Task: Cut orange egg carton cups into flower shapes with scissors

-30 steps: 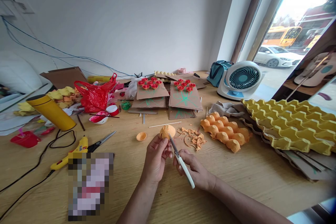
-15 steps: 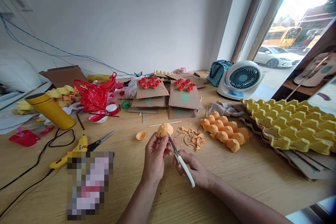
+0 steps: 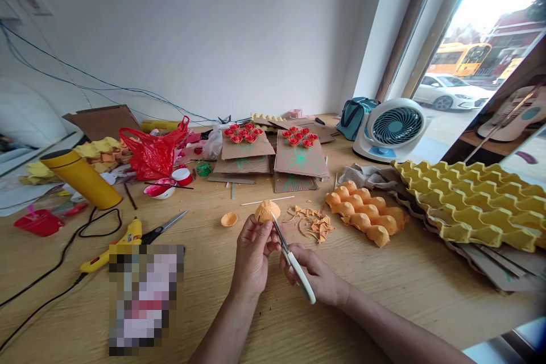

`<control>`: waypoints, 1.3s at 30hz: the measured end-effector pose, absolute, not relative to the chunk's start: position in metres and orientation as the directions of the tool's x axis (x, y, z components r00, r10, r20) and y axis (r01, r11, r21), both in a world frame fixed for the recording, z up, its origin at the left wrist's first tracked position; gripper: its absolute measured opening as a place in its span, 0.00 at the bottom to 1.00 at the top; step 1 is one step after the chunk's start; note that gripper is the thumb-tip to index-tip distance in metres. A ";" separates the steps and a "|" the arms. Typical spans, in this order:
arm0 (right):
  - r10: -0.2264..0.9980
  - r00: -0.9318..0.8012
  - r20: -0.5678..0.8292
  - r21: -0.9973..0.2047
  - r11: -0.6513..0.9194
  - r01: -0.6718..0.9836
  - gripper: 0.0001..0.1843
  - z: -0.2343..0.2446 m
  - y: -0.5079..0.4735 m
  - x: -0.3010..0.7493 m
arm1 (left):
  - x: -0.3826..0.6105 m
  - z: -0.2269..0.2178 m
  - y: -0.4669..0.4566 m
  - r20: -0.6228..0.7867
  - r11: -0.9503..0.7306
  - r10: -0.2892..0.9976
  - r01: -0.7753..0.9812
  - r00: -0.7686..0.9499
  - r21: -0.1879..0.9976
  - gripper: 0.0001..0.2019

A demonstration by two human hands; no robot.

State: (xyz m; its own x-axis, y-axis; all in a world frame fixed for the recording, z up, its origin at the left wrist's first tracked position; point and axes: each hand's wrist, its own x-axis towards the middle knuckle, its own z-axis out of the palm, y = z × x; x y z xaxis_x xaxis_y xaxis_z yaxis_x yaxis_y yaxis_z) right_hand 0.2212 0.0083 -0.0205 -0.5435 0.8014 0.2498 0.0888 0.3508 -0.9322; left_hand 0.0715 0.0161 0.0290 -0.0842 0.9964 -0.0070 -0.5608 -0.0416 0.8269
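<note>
My left hand (image 3: 252, 253) pinches an orange egg-carton cup (image 3: 267, 211) and holds it up over the wooden table (image 3: 384, 296). My right hand (image 3: 318, 277) grips white-handled scissors (image 3: 294, 264), whose blades point up at the cup's edge. Orange trimmings (image 3: 313, 223) lie just beyond the cup. A finished orange cup (image 3: 229, 219) rests on the table to the left of my hands. An orange egg-carton strip (image 3: 367, 219) lies to the right.
A yellow egg tray (image 3: 473, 202) sits at the right, a small fan (image 3: 392, 128) behind it. Cardboard sheets with red flowers (image 3: 298, 156) lie at the back. A yellow glue gun (image 3: 113, 247), grey scissors (image 3: 166, 228), a yellow flask (image 3: 81, 179) and a red bag (image 3: 153, 153) fill the left.
The cup has shifted slightly left and up in my left hand, with the scissors following it. Nothing else on the table has moved.
</note>
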 end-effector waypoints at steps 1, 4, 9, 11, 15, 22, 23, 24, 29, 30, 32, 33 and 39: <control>0.802 -0.543 0.249 -0.933 0.349 0.088 0.13 -0.021 0.008 0.221 | 0.072 0.029 0.016 -0.005 -0.046 0.996 -0.563 -0.089 0.825 0.18; 0.804 -0.542 0.245 -0.930 0.352 0.101 0.13 -0.021 0.008 0.221 | 0.073 0.029 0.017 0.001 -0.056 0.995 -0.571 -0.096 0.819 0.18; 0.807 -0.537 0.246 -0.922 0.365 0.126 0.12 -0.020 0.008 0.220 | 0.072 0.028 0.018 0.000 -0.051 0.996 -0.579 -0.088 0.814 0.17; 0.809 -0.536 0.242 -0.928 0.353 0.115 0.11 -0.019 0.007 0.220 | 0.072 0.028 0.018 0.001 -0.044 0.997 -0.586 -0.074 0.809 0.17; 0.810 -0.539 0.231 -0.948 0.312 0.063 0.15 -0.022 0.007 0.220 | 0.071 0.029 0.018 -0.017 -0.018 0.999 -0.615 -0.051 0.789 0.17; 0.796 -0.556 0.238 -0.952 0.304 0.028 0.25 -0.025 0.007 0.221 | 0.070 0.029 0.017 -0.042 0.015 0.999 -0.647 -0.026 0.762 0.17; 0.798 -0.554 0.237 -0.953 0.302 0.027 0.25 -0.025 0.007 0.220 | 0.070 0.029 0.017 -0.037 0.009 0.999 -0.645 -0.030 0.764 0.17; 0.800 -0.551 0.236 -0.954 0.297 0.023 0.25 -0.025 0.007 0.220 | 0.071 0.029 0.017 -0.028 -0.001 0.999 -0.640 -0.036 0.768 0.17; 0.819 -0.524 0.235 -0.958 0.286 0.017 0.23 -0.024 0.005 0.217 | 0.071 0.027 0.016 -0.001 -0.035 0.998 -0.606 -0.058 0.794 0.16; 0.823 -0.516 0.238 -0.956 0.292 0.024 0.22 -0.024 0.005 0.217 | 0.072 0.027 0.016 -0.004 -0.031 0.998 -0.604 -0.057 0.797 0.16; 0.829 -0.504 0.243 -0.952 0.303 0.038 0.21 -0.023 0.006 0.218 | 0.073 0.027 0.015 -0.014 -0.017 0.999 -0.601 -0.047 0.799 0.16; 0.830 -0.503 0.243 -0.951 0.305 0.043 0.20 -0.022 0.006 0.218 | 0.073 0.027 0.015 -0.019 -0.010 0.999 -0.601 -0.041 0.799 0.16; 0.838 -0.489 0.241 -0.955 0.296 0.036 0.20 -0.020 0.006 0.218 | 0.076 0.027 0.015 -0.044 0.013 0.998 -0.620 -0.034 0.785 0.17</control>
